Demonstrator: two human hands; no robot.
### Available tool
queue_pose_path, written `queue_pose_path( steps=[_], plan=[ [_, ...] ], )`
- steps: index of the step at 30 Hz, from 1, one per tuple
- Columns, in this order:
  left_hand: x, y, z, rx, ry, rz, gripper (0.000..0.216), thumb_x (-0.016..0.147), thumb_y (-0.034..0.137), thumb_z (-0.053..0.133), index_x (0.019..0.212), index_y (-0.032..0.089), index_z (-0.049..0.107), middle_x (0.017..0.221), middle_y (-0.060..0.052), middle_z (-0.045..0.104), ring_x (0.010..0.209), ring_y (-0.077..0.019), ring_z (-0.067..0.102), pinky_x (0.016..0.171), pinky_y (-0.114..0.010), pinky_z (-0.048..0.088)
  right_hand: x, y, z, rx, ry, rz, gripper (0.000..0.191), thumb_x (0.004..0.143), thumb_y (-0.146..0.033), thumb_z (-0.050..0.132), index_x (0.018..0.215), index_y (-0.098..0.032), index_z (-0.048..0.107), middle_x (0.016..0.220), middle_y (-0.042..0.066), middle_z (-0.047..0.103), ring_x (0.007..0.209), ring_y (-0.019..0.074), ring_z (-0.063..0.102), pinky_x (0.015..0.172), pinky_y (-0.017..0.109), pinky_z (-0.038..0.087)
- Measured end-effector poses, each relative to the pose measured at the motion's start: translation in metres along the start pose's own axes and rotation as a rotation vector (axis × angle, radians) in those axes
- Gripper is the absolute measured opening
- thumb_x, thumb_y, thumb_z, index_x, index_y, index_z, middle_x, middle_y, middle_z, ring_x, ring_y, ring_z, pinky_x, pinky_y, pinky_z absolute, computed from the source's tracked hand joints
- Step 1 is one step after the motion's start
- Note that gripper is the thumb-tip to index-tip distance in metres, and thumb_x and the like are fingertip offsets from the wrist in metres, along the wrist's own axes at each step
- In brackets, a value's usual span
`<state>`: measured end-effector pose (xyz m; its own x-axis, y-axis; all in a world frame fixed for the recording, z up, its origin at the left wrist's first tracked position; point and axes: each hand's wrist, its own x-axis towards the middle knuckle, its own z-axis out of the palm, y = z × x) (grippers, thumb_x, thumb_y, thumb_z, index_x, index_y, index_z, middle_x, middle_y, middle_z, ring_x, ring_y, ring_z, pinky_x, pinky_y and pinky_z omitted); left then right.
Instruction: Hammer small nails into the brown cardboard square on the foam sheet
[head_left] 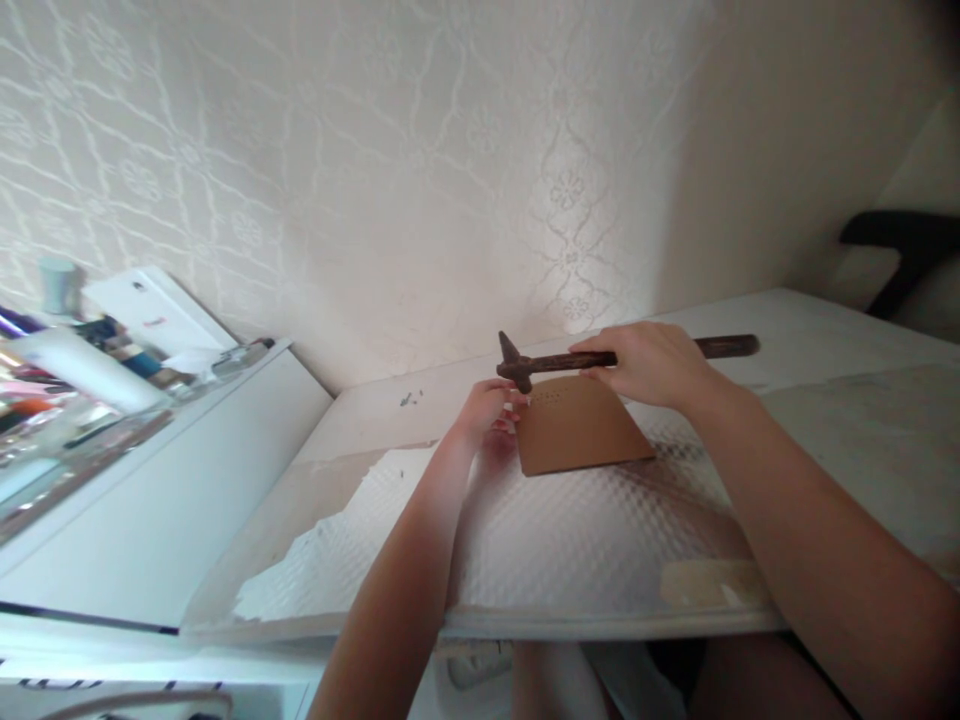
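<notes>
My right hand [649,362] is wrapped round the wooden handle of a hammer [566,361], whose dark head points left. A flat brown board or sheet [585,430] with rows of small dark marks near its upper left lies on the white quilted covering. The fingers of my left hand [491,408] are closed together at the sheet's left edge, directly under the hammer head. What they pinch, if anything, is too small and partly hidden by the head. The hammer head is very close to those fingertips; I cannot tell whether it touches anything.
Several small dark bits, perhaps nails, [411,399] lie on the table [360,415] left of my hands. A white cabinet [187,500] at the left carries a white box [161,315] and mixed clutter. A patterned wall [420,200] rises behind; a black chair part [900,235] shows right.
</notes>
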<state>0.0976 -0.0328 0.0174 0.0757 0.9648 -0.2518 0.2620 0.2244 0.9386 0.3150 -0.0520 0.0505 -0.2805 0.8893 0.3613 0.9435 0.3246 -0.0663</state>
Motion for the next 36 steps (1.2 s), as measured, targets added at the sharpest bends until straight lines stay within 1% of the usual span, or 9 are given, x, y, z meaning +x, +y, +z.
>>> queue_pose_path(
  steps=[3,7,11,14,20,25,31,36],
  plan=[
    [-0.0004,0.0001,-0.0002,-0.003,-0.011,0.009,0.011,0.069,0.015,0.065,0.079,0.014,0.062,0.083,-0.006,0.067,0.051,-0.0062,0.052,0.046,-0.018,0.039,-0.0002,0.0004,-0.0002,-0.002,-0.007,-0.002,0.038,0.082,-0.040,0.049,0.116,-0.037,0.066,0.099,0.001,0.072,0.088,0.0239,0.064,0.067,0.031,0.042],
    [0.0000,0.0001,0.0001,0.010,-0.006,0.000,0.010,0.071,0.013,0.060,0.081,0.014,0.063,0.083,-0.006,0.066,0.050,-0.0068,0.052,0.046,-0.020,0.040,0.0002,0.0009,0.0012,-0.014,-0.050,-0.001,0.039,0.081,-0.040,0.049,0.116,-0.036,0.066,0.098,0.002,0.072,0.088,0.0257,0.064,0.065,0.032,0.042],
    [-0.0001,0.0001,0.0003,0.006,-0.009,-0.001,0.009,0.070,0.012,0.059,0.079,0.015,0.061,0.085,-0.006,0.066,0.049,-0.0064,0.052,0.045,-0.019,0.038,0.0001,0.0008,0.0012,-0.002,-0.005,0.001,0.039,0.081,-0.040,0.049,0.116,-0.036,0.066,0.100,0.001,0.072,0.088,0.0247,0.064,0.066,0.031,0.042],
    [-0.0006,0.0001,0.0003,0.005,-0.027,0.008,0.008,0.069,0.013,0.060,0.077,0.014,0.060,0.081,-0.006,0.065,0.049,-0.0066,0.051,0.045,-0.019,0.038,0.0000,0.0013,0.0009,0.001,0.024,0.020,0.039,0.081,-0.041,0.049,0.117,-0.037,0.066,0.100,0.001,0.072,0.088,0.0242,0.064,0.064,0.031,0.041],
    [-0.0003,0.0001,0.0002,0.016,0.002,0.001,0.010,0.072,0.014,0.058,0.080,0.014,0.062,0.080,-0.006,0.066,0.051,-0.0074,0.052,0.045,-0.019,0.040,-0.0002,0.0006,0.0012,0.008,-0.037,-0.001,0.037,0.079,-0.038,0.052,0.113,-0.038,0.067,0.094,0.000,0.073,0.084,0.0233,0.065,0.063,0.030,0.040],
    [-0.0002,0.0001,0.0006,0.008,-0.008,0.003,0.008,0.070,0.014,0.062,0.078,0.015,0.061,0.079,-0.005,0.065,0.050,-0.0069,0.051,0.045,-0.019,0.039,-0.0005,-0.0002,0.0004,0.017,0.010,-0.001,0.038,0.081,-0.039,0.050,0.115,-0.037,0.067,0.098,0.000,0.072,0.087,0.0242,0.064,0.065,0.031,0.041],
    [0.0000,0.0003,0.0004,0.012,-0.007,0.005,0.008,0.071,0.016,0.063,0.079,0.014,0.063,0.083,-0.006,0.066,0.050,-0.0066,0.052,0.046,-0.020,0.040,0.0002,0.0012,0.0012,-0.012,-0.041,0.008,0.038,0.080,-0.039,0.050,0.114,-0.037,0.067,0.097,0.001,0.073,0.086,0.0246,0.064,0.063,0.031,0.041],
    [-0.0005,-0.0004,-0.0003,0.012,-0.021,0.009,0.009,0.070,0.014,0.063,0.078,0.014,0.062,0.079,-0.005,0.065,0.051,-0.0066,0.051,0.045,-0.018,0.038,-0.0006,0.0004,-0.0003,0.002,0.001,0.009,0.038,0.081,-0.040,0.049,0.115,-0.037,0.066,0.098,0.001,0.072,0.088,0.0250,0.064,0.065,0.032,0.042]
  ],
)
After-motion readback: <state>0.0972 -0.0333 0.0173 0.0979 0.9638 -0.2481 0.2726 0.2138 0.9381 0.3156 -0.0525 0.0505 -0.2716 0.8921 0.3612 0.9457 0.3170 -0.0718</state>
